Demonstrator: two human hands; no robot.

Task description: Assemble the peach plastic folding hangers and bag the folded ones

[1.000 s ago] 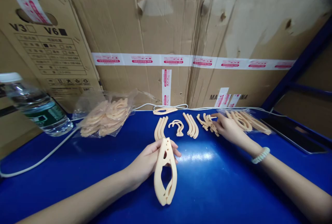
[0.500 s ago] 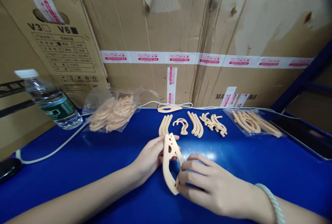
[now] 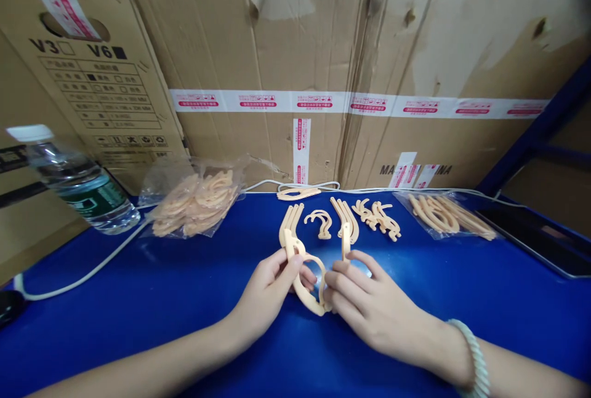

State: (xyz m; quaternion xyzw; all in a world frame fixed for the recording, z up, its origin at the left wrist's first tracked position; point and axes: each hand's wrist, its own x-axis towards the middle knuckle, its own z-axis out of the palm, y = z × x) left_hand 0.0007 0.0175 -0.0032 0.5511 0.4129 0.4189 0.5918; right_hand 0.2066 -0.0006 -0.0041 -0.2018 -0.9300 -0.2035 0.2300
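My left hand (image 3: 264,287) pinches the upper part of a beige plastic folding hanger (image 3: 305,297), thumb in front. The piece curves down toward my right hand, and a thinner curved part loops off it to the right. My right hand (image 3: 383,315), with a pale braided band at the wrist, closes its fingers on a beige hanger arm (image 3: 346,242) that stands up above the index finger. Those fingers also meet the lower end of the left piece, and they hide whether the parts are joined. Behind the hands lie curved arms (image 3: 290,222), hooks (image 3: 320,223) and more arms (image 3: 340,213).
Small hooked pieces (image 3: 379,218) lie farther right. Bags of beige parts stand left (image 3: 196,204) and right (image 3: 447,216). A water bottle (image 3: 80,183), a white cable (image 3: 87,292) and a dark phone-like slab (image 3: 530,241) lie on the blue table (image 3: 184,293). Cardboard (image 3: 258,47) walls the back.
The hanger has spread apart: one arm now stands upright in my right hand, while the other stays in my left. Both hands sit slightly higher, and the view has shifted a little.
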